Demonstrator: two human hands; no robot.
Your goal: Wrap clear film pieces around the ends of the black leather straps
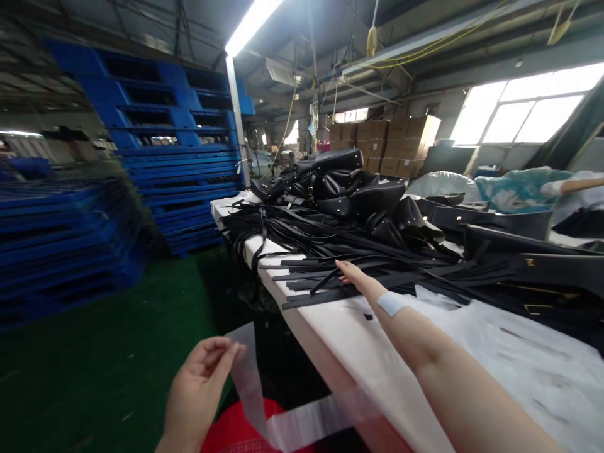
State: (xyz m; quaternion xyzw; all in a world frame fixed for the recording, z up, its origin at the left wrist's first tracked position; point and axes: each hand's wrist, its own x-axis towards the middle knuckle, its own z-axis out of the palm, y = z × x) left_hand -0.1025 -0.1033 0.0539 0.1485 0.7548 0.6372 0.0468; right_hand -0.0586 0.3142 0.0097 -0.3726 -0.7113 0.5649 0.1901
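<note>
My left hand [201, 384] hangs off the near side of the table, fingers pinched on the top of a clear plastic strip [264, 402] that droops down and to the right. My right arm reaches across the white table [330, 321]. My right hand [352, 275] lies with fingers stretched flat on a pile of black straps [330, 251]. A pale patch is stuck on the right wrist. Behind the straps is a heap of black leather bags [340, 182].
Stacks of blue pallets [165, 145] rise on the left over a green floor [117, 340]. Something red [240, 434] sits below the plastic strip. Cardboard boxes [382, 145] stand at the back. More black leather pieces [519, 251] cover the table's right side.
</note>
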